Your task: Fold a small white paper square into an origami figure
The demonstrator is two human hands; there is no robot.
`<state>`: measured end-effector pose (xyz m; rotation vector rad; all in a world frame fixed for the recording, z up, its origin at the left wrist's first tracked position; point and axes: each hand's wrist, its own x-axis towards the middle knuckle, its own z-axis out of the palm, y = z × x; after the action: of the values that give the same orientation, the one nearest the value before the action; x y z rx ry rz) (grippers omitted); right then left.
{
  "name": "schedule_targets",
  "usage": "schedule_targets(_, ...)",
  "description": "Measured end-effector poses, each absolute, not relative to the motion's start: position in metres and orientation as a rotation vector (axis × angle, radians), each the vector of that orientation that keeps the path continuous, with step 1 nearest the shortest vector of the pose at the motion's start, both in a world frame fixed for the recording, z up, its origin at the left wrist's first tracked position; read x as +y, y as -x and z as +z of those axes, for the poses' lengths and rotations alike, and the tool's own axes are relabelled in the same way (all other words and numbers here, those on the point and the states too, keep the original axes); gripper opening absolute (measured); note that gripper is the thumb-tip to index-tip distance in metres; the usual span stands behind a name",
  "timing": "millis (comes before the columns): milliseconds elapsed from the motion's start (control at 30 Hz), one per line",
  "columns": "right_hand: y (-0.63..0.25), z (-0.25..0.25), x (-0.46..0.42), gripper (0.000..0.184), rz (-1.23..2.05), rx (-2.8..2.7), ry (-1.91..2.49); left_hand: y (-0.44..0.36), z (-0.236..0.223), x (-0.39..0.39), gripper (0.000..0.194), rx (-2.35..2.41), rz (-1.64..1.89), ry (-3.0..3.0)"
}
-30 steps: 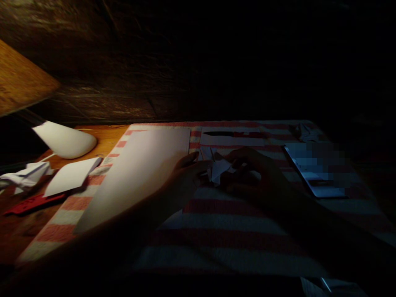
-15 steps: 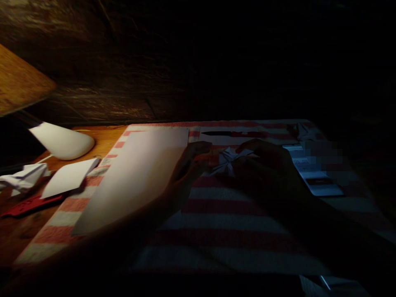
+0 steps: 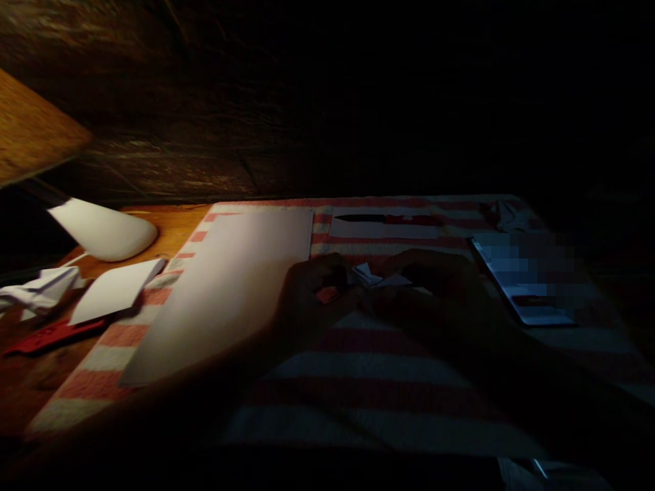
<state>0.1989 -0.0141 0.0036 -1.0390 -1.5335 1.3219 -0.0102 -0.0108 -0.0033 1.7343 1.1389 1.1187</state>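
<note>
Low over the striped cloth [image 3: 368,368], a small folded white paper [image 3: 366,274] with pointed flaps is held between both hands. My left hand [image 3: 312,290] pinches its left side, fingertips closed on the paper. On the other side, my right hand [image 3: 430,283] grips the right part, with fingers curled round it. Deep shadow hides most of the fingers and the paper's lower side. A large white sheet [image 3: 230,273] lies flat beside my left hand. To the right of my right hand lies a lit phone [image 3: 512,286].
Behind the hands, a knife [image 3: 394,219] with a dark blade and red handle rests on a small paper. Crumpled paper [image 3: 506,215] sits at the far right. On the left stand a lamp [image 3: 102,228], folded papers [image 3: 44,290] and a red object [image 3: 56,335].
My left hand has moved right and closed on the folded paper, which only the right hand held before. The paper sits slightly lower and is more covered by fingers.
</note>
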Motion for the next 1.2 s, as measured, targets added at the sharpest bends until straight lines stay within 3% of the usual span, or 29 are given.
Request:
schedule_targets(233,-0.202,0.004,-0.011,0.019,1.001,-1.923,0.747,0.017,0.003,-0.008,0.014,0.944,1.276,-2.243)
schedule_targets(467,-0.202,0.007,-0.012,0.011,0.772,-1.968,0.698,0.021,0.004,-0.011,0.021,0.942,1.376,-2.496)
schedule_targets(567,-0.202,0.003,-0.010,0.002,0.799,-1.898,0.702,0.022,0.002,-0.008,0.023,0.902,1.450,-2.560)
schedule_targets(767,-0.205,-0.001,-0.002,0.014,1.179,-1.554,0.764,0.023,-0.003,-0.003,0.039,1.070,1.493,-2.467)
schedule_targets(900,-0.206,0.002,0.004,0.025,1.189,-1.495,0.826,0.023,-0.005,0.000,0.029,0.973,1.530,-2.420)
schedule_targets(1000,-0.206,0.000,0.006,0.022,1.184,-1.544,0.818,0.023,-0.004,0.001,0.015,0.853,1.586,-2.409)
schedule_targets(1200,-0.206,-0.004,0.006,0.027,1.226,-1.578,0.766,0.022,0.001,-0.002,0.017,0.784,1.553,-2.414)
